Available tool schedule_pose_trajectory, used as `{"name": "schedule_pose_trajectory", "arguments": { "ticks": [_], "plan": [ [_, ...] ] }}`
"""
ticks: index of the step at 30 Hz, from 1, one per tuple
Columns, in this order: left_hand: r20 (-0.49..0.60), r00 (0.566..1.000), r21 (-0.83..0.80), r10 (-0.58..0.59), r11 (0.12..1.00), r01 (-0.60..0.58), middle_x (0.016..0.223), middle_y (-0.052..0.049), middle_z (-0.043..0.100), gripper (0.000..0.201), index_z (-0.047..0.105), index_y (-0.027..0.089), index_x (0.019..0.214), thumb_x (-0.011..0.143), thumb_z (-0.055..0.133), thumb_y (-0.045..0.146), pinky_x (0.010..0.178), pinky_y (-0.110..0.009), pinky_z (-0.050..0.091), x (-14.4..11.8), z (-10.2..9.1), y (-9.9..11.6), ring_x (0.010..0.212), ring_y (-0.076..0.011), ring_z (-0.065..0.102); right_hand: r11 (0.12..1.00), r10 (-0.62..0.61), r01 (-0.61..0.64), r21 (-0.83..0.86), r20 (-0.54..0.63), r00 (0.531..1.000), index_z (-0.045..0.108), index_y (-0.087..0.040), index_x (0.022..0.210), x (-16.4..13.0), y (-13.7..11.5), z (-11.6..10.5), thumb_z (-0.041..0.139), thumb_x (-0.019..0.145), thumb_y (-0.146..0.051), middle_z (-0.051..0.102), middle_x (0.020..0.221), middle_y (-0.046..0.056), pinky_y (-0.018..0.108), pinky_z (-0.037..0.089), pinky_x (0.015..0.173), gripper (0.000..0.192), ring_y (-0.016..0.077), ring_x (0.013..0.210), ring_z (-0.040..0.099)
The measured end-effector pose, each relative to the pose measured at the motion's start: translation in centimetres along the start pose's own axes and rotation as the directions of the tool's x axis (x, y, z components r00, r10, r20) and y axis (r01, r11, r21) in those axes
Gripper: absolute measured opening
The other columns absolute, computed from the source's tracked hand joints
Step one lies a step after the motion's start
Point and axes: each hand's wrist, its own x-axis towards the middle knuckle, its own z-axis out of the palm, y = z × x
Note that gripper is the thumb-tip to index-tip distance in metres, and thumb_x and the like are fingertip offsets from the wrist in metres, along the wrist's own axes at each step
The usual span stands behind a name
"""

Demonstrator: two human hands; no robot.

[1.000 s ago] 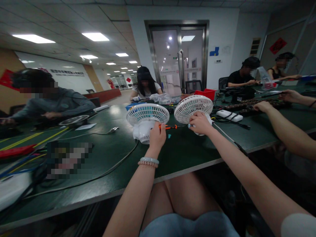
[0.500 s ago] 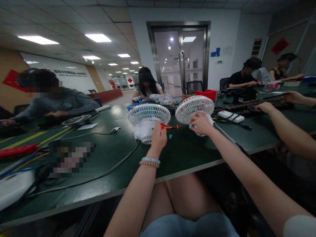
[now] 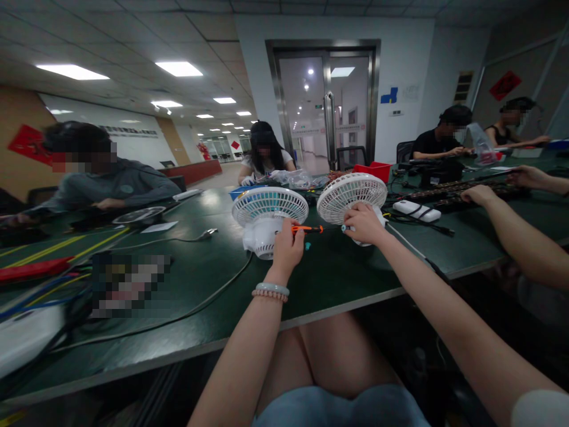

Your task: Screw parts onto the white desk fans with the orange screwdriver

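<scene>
My left hand (image 3: 287,244) is closed round an orange and black screwdriver (image 3: 313,229), whose thin dark shaft points right toward my other hand. My right hand (image 3: 365,224) pinches a small pale blue piece (image 3: 345,228) at the shaft's tip; its exact kind is too small to tell. Behind the right hand, and partly hidden by it, stands a white fan (image 3: 351,191) with a round grille. A second white fan (image 3: 270,207) is just behind my left hand, its grille tilted up. On the table between the hands lies a small teal piece (image 3: 307,245).
A grey cord (image 3: 222,290) runs across the green table (image 3: 191,314) from the left fan. At left are a plug (image 3: 208,233), cables and a red item (image 3: 35,270). A white power strip (image 3: 416,210) and another person's hands (image 3: 482,196) are on the right.
Almost nothing differs. The view has shifted slightly; both hands keep their hold, with the screwdriver and the pale blue piece in the same place relative to each other.
</scene>
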Motion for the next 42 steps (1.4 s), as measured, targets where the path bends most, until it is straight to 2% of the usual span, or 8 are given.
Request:
{"name": "schedule_pose_trajectory", "arguments": {
  "ticks": [32,36,42],
  "plan": [
    [0.029,0.998,0.007,-0.057,0.998,0.057,0.080,-0.005,0.058,0.024,0.045,0.017,0.100,0.080,0.045,0.031,0.064,-0.032,0.041,0.28,-0.02,0.26,0.068,-0.0187,0.054,1.000,-0.005,0.005,0.005,-0.020,1.000,0.072,-0.023,0.083,-0.05,0.07,0.05,0.054,0.078,-0.036,0.064,0.099,0.004,0.041,0.026,0.083,0.022,0.0254,0.099,0.039],
    [0.024,0.998,-0.019,-0.066,0.998,0.067,0.080,-0.004,0.057,0.025,0.045,0.017,0.100,0.079,0.045,0.031,0.064,-0.032,0.040,0.29,0.06,0.06,0.067,-0.0184,0.053,1.000,-0.003,0.003,0.001,-0.022,1.000,0.072,-0.023,0.083,-0.03,0.09,0.10,0.055,0.077,-0.036,0.064,0.099,0.004,0.041,0.026,0.082,0.022,0.0259,0.099,0.040],
    [0.021,0.999,-0.164,-0.040,0.985,0.043,0.075,-0.003,0.055,0.024,0.048,0.017,0.096,0.074,0.036,0.015,0.067,-0.033,0.041,0.17,0.22,-0.36,0.068,-0.0169,0.051,1.000,-0.004,0.004,0.008,-0.018,1.000,0.071,-0.023,0.084,0.02,0.18,0.24,0.055,0.077,-0.035,0.064,0.100,0.003,0.041,0.026,0.084,0.021,0.0257,0.100,0.039]
  ]
}}
